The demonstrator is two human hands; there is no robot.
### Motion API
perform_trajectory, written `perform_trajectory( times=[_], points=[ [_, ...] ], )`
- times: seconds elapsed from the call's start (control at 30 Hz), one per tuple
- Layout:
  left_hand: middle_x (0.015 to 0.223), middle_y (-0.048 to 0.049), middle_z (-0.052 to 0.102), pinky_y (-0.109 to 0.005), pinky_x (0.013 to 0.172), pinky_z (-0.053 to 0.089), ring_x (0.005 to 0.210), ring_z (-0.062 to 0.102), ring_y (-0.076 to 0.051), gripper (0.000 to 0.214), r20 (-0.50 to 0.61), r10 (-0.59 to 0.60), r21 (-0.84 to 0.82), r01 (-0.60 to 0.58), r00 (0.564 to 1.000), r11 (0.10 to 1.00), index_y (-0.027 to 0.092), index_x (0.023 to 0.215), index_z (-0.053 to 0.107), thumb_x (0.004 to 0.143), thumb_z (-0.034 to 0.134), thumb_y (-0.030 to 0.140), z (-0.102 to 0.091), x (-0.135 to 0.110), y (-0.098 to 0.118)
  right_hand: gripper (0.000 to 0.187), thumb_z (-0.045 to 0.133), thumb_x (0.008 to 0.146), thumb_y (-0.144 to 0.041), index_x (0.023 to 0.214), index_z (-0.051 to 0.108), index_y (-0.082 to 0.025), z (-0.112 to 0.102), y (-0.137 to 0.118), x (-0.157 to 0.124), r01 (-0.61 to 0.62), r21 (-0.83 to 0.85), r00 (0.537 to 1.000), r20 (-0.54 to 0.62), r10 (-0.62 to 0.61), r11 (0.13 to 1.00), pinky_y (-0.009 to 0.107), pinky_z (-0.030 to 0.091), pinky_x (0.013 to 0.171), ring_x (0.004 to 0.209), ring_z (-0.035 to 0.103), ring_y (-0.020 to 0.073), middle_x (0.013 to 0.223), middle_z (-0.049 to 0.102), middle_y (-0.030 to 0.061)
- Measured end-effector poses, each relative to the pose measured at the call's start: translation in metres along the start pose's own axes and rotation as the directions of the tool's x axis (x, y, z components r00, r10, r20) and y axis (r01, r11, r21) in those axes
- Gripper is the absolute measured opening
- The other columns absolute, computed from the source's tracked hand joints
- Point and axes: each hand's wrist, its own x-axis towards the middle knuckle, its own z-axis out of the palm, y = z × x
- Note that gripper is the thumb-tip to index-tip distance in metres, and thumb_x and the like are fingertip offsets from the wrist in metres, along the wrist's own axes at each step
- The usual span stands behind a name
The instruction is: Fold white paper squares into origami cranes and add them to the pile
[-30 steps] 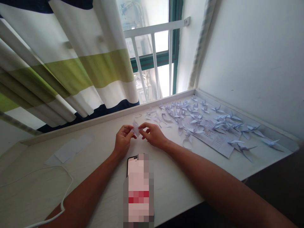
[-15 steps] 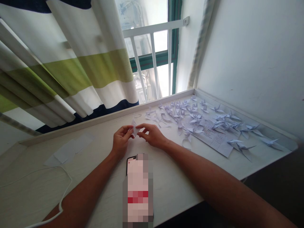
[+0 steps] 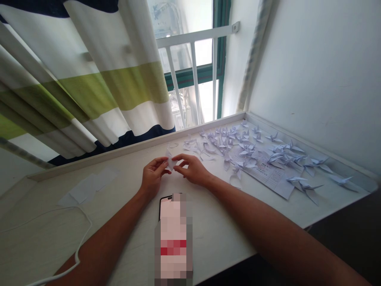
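Observation:
Between my hands a small piece of folded white paper [image 3: 170, 160] stands upright above the table, its pointed tip facing away from me. My left hand [image 3: 153, 174] pinches its left side between thumb and fingers. From the right, my right hand [image 3: 192, 169] grips the other edge with thumb and forefinger. Parts of the paper are covered by the fingertips. Many folded paper cranes [image 3: 248, 147] lie in a spread on the right part of the table, beyond my right hand.
A phone [image 3: 174, 230], partly pixelated, lies between my forearms. Flat paper sheets [image 3: 86, 186] and a white cable [image 3: 86, 222] are at left. A printed sheet [image 3: 270, 174] lies under some cranes. A raised rim [image 3: 143, 143] borders the white table, with a curtain [image 3: 131, 85] behind.
The whole view has shifted slightly. Both hands keep hold of the folded paper, with only a very small change in the fingers.

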Motion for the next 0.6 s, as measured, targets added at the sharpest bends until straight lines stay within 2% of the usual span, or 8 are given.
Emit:
perform_trajectory(
  times=[0.2, 0.4, 0.6],
  points=[
    [0.089, -0.0047, 0.074, -0.028, 0.064, 0.058, 0.076, 0.067, -0.016, 0.030, 0.012, -0.029, -0.063, 0.029, 1.000, 0.998, 0.018, 0.096, 0.079, 0.070, 0.088, 0.028, -0.0028, 0.0018, -0.0004, 0.031, 0.072, 0.086, -0.023, 0.116, 0.069, -0.020, 0.0002, 0.0023, 0.0001, 0.010, 0.051, 0.999, 0.031, -0.012, 0.999, 0.024, 0.060, 0.061, 0.091, 0.074, 0.0176, 0.123, 0.071, 0.0077],
    [0.085, -0.0040, 0.075, -0.028, 0.062, 0.057, 0.071, 0.067, -0.015, 0.028, 0.008, -0.015, -0.065, 0.015, 1.000, 0.998, 0.019, 0.094, 0.079, 0.069, 0.089, 0.027, -0.0012, 0.0011, -0.0010, 0.028, 0.075, 0.084, -0.025, 0.112, 0.070, -0.020, 0.0010, 0.0007, -0.0001, -0.022, 0.070, 1.000, 0.002, 0.021, 0.997, 0.025, 0.061, 0.061, 0.091, 0.074, 0.0180, 0.121, 0.071, 0.0079],
    [0.087, -0.0045, 0.075, -0.029, 0.062, 0.058, 0.072, 0.068, -0.015, 0.027, 0.016, -0.017, -0.058, 0.018, 1.000, 0.998, 0.019, 0.094, 0.079, 0.069, 0.088, 0.027, -0.0030, 0.0023, -0.0024, 0.027, 0.074, 0.084, -0.024, 0.110, 0.069, -0.020, 0.0015, -0.0008, -0.0003, -0.050, 0.117, 0.999, 0.010, 0.049, 0.992, 0.021, 0.059, 0.053, 0.089, 0.073, 0.0173, 0.121, 0.070, 0.0074]
  ],
)
